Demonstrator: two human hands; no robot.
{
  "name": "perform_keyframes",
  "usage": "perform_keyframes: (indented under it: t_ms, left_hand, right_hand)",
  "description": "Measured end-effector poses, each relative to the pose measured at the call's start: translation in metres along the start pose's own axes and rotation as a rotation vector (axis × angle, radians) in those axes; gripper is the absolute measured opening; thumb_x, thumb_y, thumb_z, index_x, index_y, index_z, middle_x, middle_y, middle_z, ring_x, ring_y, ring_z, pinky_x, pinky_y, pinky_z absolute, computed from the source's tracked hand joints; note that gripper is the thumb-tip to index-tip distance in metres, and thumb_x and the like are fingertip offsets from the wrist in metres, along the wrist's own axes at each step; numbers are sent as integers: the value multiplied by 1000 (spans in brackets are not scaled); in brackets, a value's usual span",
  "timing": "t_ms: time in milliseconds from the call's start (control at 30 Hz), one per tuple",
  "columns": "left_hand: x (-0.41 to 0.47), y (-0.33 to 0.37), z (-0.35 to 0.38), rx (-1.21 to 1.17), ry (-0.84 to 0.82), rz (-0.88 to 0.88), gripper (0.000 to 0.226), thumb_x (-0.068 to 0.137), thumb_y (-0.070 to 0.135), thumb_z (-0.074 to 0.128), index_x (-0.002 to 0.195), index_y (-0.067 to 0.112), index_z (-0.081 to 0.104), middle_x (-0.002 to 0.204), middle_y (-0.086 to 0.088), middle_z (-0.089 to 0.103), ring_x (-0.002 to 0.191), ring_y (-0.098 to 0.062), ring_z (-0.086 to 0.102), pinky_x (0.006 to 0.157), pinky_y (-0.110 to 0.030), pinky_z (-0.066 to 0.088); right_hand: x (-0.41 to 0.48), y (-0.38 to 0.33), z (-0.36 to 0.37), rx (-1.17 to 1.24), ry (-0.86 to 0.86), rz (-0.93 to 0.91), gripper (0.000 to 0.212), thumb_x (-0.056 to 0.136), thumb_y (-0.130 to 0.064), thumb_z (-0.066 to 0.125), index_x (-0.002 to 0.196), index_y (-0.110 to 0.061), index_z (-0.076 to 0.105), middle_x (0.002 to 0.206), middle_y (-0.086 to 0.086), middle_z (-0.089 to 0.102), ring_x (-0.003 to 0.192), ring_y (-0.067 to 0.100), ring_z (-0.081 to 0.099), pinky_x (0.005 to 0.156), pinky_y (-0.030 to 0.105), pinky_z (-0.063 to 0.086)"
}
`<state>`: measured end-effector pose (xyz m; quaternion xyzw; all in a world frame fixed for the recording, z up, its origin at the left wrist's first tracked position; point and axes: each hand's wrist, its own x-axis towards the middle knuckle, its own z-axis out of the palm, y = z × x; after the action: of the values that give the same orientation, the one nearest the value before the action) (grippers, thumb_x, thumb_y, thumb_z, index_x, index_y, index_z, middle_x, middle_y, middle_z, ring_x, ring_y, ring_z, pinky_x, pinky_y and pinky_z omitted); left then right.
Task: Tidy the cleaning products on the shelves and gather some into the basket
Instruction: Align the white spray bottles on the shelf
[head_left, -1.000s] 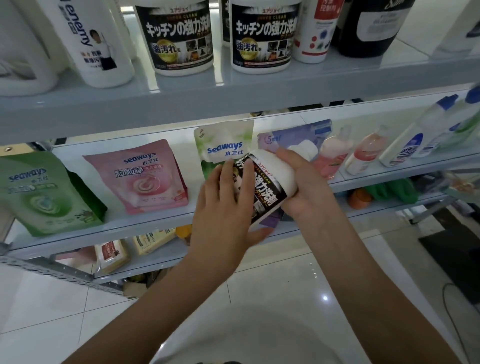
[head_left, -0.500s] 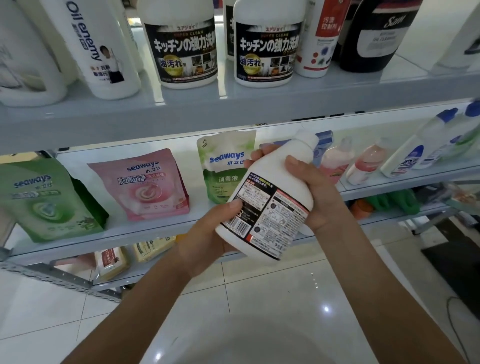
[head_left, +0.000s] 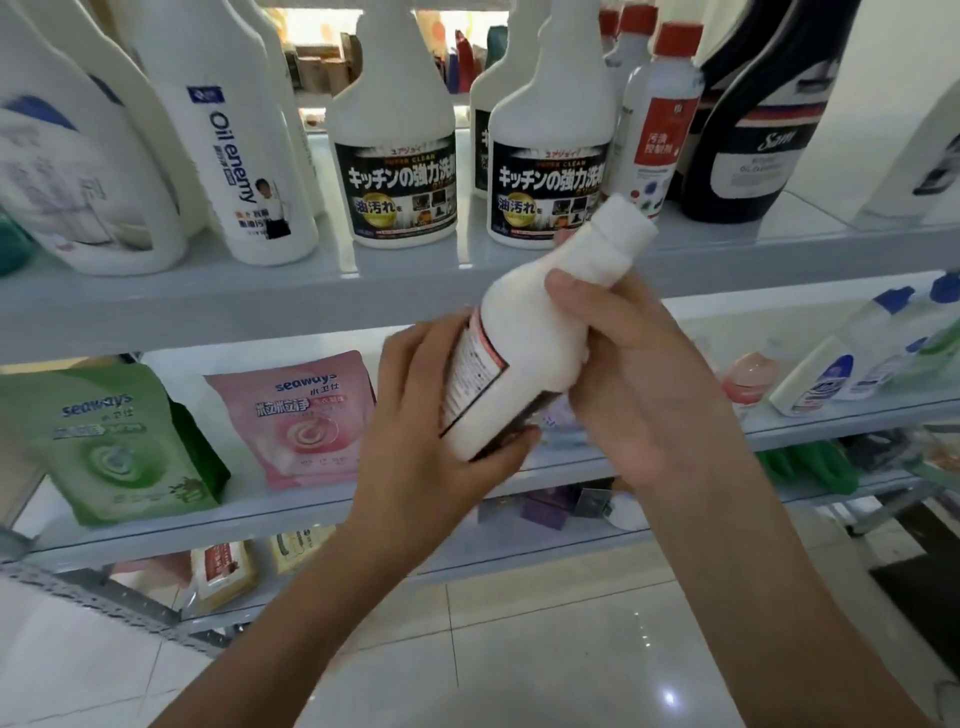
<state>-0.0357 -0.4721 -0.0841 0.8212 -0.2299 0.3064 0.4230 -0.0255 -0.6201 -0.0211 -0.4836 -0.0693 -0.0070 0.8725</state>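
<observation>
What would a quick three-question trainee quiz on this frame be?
1. True or false: only one hand holds the white bottle.
2. The left hand grips the bottle's: A cap, B base end, C nothing.
3. Fill in: the pouch left of the pink pouch is ___.
Key: 1 false, the right hand grips it too; 2 B; 3 green, the green pouch.

Smooth white plastic is being shown by the cleaner bottle (head_left: 530, 353) — its printed label (head_left: 475, 374) is being seen as glossier. Light is being mirrored by the glossy floor tiles (head_left: 545, 649), and shiny plastic film is being shown by the pink pouch (head_left: 306, 421).
</observation>
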Motion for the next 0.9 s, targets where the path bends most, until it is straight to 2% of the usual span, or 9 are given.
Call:
perform_keyframes:
  t_ms: [100, 167, 267, 333, 467, 533, 700, 800, 900]
  left_hand:
    - [22, -3, -15, -460, 45, -217, 71, 66, 37, 76, 127, 12, 48, 116, -1, 61, 108, -15, 61, 86, -29, 52]
    - [37, -6, -22, -586, 67, -234, 66, 67, 34, 75, 124, 9, 53, 111, -6, 68, 105, -21, 66, 81, -34, 55]
    - [58, -16, -30, -572, 11, -256, 56, 72, 21, 75, 122, 9, 55, 104, 4, 72, 97, -10, 68, 74, -19, 53]
    - [67, -26, -33, -553, -14, -279, 55, 74, 18, 73, 125, 9, 54, 106, 8, 72, 99, -6, 67, 75, -16, 52]
    - [80, -47, -33, -414, 83, -272, 73, 72, 43, 71, 134, 13, 49, 127, -5, 56, 119, -18, 56, 99, -43, 49]
    - [85, -52, -30, -354, 115, -259, 74, 73, 45, 69, 138, 16, 47, 130, -3, 54, 122, -16, 53, 102, -42, 47]
    - [99, -59, -23, -330, 100, -190, 63, 92, 12, 62, 147, 12, 33, 134, -2, 55, 123, -10, 54, 96, -22, 47]
    - [108, -68, -20, -281, 115, -208, 61, 92, 9, 60, 147, 13, 34, 129, -3, 58, 122, -15, 55, 101, -36, 48]
    - [116, -73, -16, -202, 126, -244, 60, 89, 2, 60, 143, 18, 38, 121, -1, 62, 115, -15, 59, 98, -43, 50]
  right_hand:
    - [14, 5, -1, -186, -172, -114, 72, 73, -23, 77, 136, -13, 44, 129, 2, 58, 121, 17, 54, 95, 32, 48]
    - [25, 15, -3, -270, -201, -96, 83, 68, -26, 82, 140, -19, 41, 137, 2, 53, 129, 17, 47, 103, 40, 43]
    - [38, 23, 0, -353, -129, -157, 71, 70, -7, 76, 134, -19, 48, 127, 2, 61, 122, 16, 54, 96, 34, 48]
    - [48, 24, 6, -386, -86, -247, 67, 69, 0, 76, 128, -22, 52, 121, 0, 64, 118, 13, 57, 95, 32, 49]
    - [72, 27, 19, -465, -19, -359, 70, 68, 4, 78, 120, -35, 51, 118, -13, 62, 115, 2, 56, 92, 22, 48]
    - [82, 33, 22, -463, 0, -372, 70, 68, 4, 79, 121, -33, 51, 120, -10, 62, 115, 4, 57, 89, 20, 48]
    - [92, 44, 29, -480, 63, -399, 71, 71, 3, 77, 132, -21, 50, 125, -6, 61, 116, 3, 56, 94, 21, 48]
    - [98, 47, 34, -536, 76, -434, 72, 75, 0, 75, 138, -19, 46, 129, -8, 58, 119, -1, 53, 98, 19, 45]
    - [106, 49, 35, -697, 94, -464, 75, 78, -11, 75, 141, -28, 39, 133, -11, 54, 123, -2, 49, 103, 22, 42]
